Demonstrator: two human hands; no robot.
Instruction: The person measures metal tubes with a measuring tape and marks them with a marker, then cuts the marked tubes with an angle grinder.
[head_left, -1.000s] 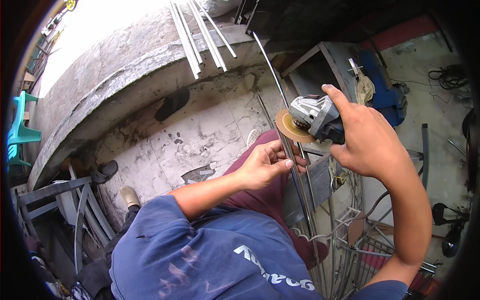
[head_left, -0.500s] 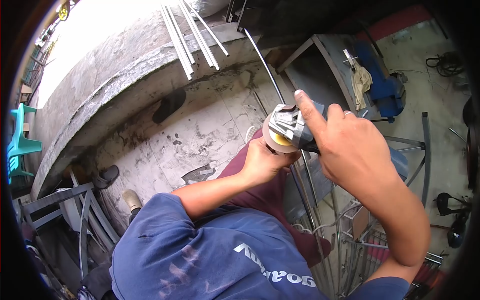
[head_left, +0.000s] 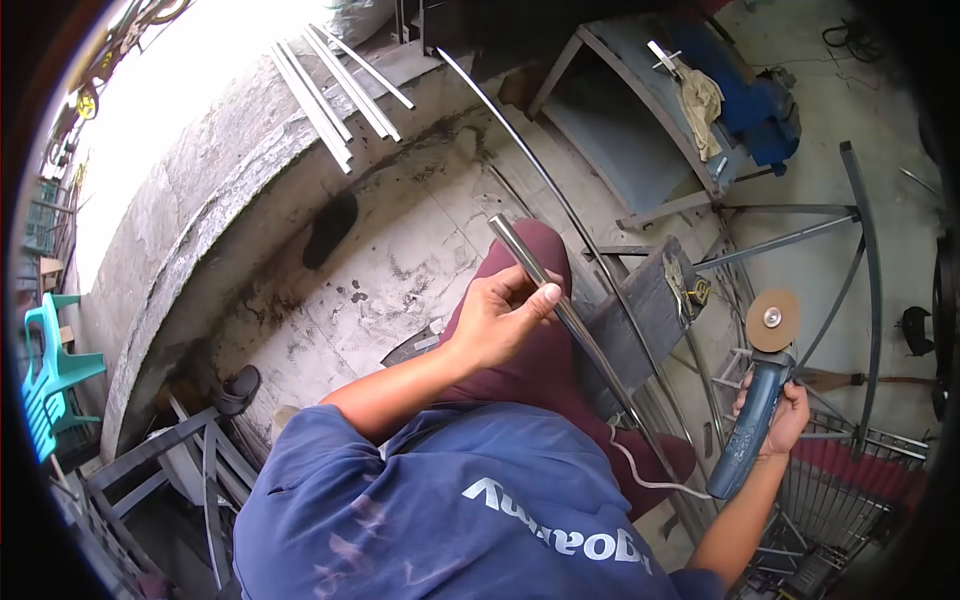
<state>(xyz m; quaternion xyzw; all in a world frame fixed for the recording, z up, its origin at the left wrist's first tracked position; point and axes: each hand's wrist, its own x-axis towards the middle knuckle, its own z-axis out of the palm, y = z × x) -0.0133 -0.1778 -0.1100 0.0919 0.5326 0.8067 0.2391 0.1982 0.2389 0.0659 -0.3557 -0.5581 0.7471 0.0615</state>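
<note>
My left hand (head_left: pixel 500 315) is wrapped round a shiny metal tube (head_left: pixel 585 337) near its upper end. The tube slants down to the right across my thigh, and its open end points up and left. Out to the right, my right hand (head_left: pixel 785 415) grips an angle grinder (head_left: pixel 748 435) by its blue body. The grinder's brown disc (head_left: pixel 774 320) faces upward, clear of the tube. A pale cord (head_left: pixel 640 472) runs from its rear end. Beside the held tube lies a longer, thin metal rod (head_left: pixel 560 185).
Several bright metal tubes (head_left: pixel 340 95) rest on the concrete ledge at upper left. A metal table (head_left: pixel 640 130) stands at upper right with a beige cloth (head_left: pixel 700 105) and a blue vise-like tool (head_left: pixel 755 115). Welded steel frames (head_left: pixel 865 290) stand at right. A turquoise chair (head_left: pixel 65 360) is far left.
The grinder has moved away from the tube, down and to the right, in my right hand. My left hand still holds the tube, whose end now shows.
</note>
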